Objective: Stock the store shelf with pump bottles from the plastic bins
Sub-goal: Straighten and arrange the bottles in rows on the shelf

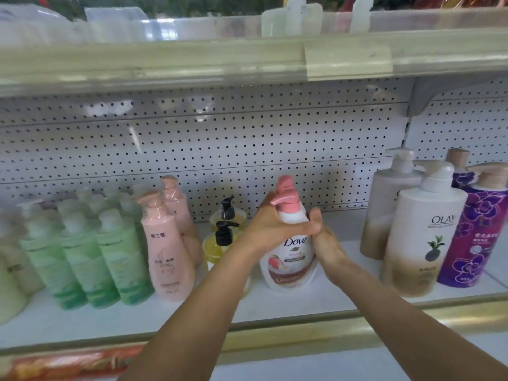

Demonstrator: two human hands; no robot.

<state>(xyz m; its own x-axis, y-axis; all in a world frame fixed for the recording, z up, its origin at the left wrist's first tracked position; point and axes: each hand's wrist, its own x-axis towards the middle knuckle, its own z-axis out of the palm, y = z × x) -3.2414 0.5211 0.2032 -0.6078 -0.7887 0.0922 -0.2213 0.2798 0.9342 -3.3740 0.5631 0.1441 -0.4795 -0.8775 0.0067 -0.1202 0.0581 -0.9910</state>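
Note:
A white Dove pump bottle (288,265) with a pink pump head stands upright on the white shelf (192,312), near the middle. My left hand (270,225) grips its shoulder just below the pump, fingers wrapped round the front. My right hand (325,240) holds the bottle's right side, the thumb meeting the left hand's fingers. Both forearms reach in from the bottom of the view. The plastic bins are out of view.
Green bottles (82,251) and pink bottles (169,251) stand left of the Dove bottle, with two yellow black-pump bottles (220,243) between. White Olay bottles (420,237) and a purple bottle (472,237) stand to the right. A pegboard back panel and an upper shelf edge (192,64) bound the bay.

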